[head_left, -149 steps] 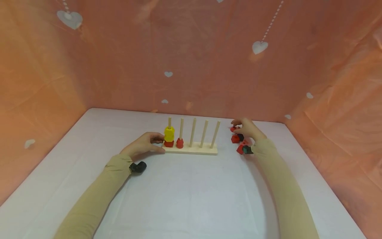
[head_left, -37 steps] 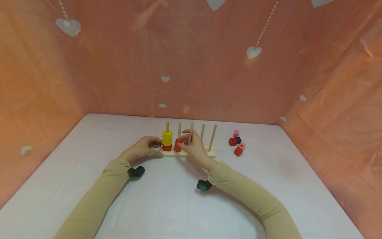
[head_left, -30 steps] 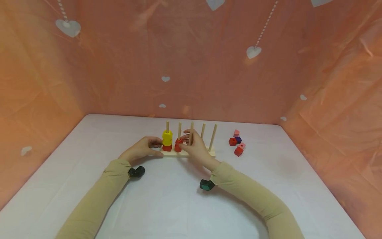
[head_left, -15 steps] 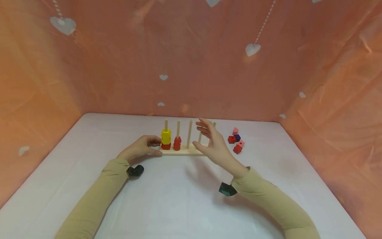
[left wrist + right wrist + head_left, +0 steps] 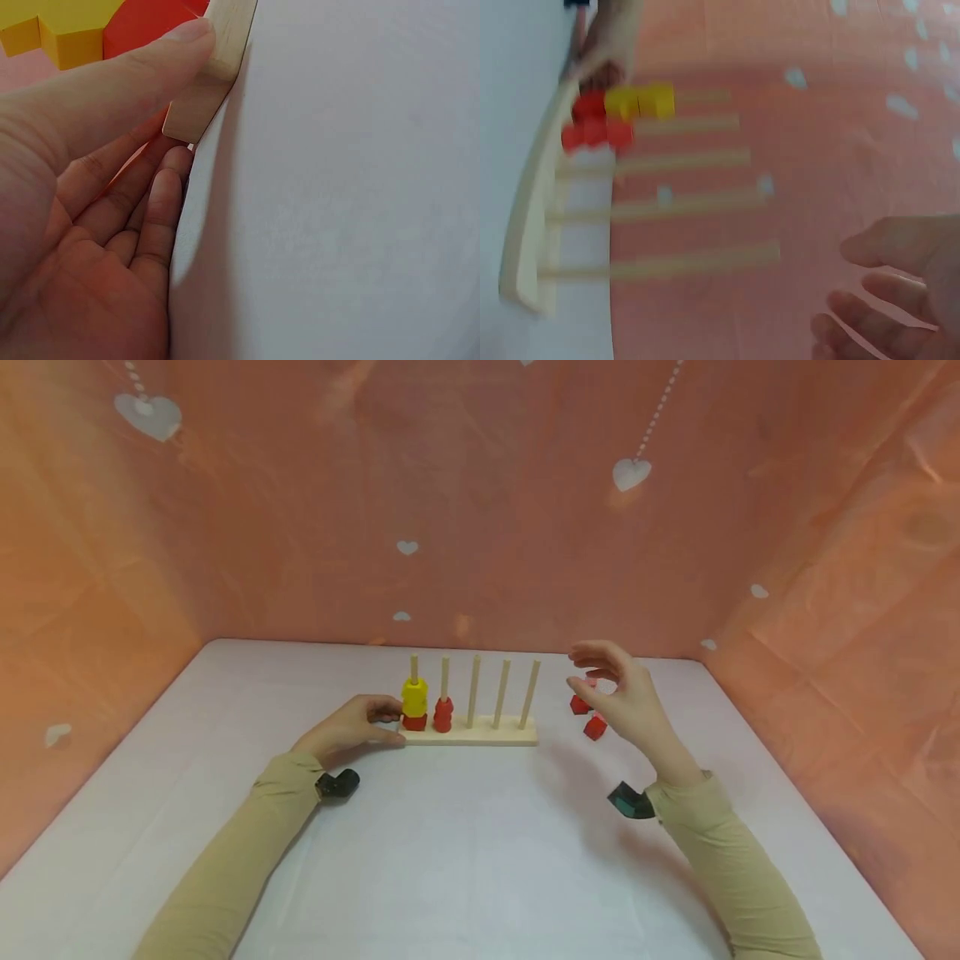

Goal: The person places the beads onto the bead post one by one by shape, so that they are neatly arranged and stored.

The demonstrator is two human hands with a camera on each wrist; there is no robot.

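A pale wooden base (image 5: 480,737) carries several upright pegs. Its leftmost peg holds yellow pieces (image 5: 414,700) above a red one (image 5: 415,723); the second peg holds red pieces (image 5: 443,717). My left hand (image 5: 352,725) grips the base's left end, and in the left wrist view the thumb lies on the wooden end (image 5: 229,45). My right hand (image 5: 626,702) is raised with nothing in it, fingers bent loosely apart from the thumb, beside and partly in front of red blocks (image 5: 596,727). In the right wrist view the right hand (image 5: 900,292) is away from the pegs (image 5: 697,266).
A white-covered table (image 5: 450,843) extends in front of the base. A pink curtain with hearts (image 5: 495,527) stands behind it and at both sides. Dark wrist devices hang at the left cuff (image 5: 339,783) and the right cuff (image 5: 632,802).
My right hand has let go of the red pieces on the second peg and moved right to the loose blocks, partly covering them. My left hand stays at the base's left end.
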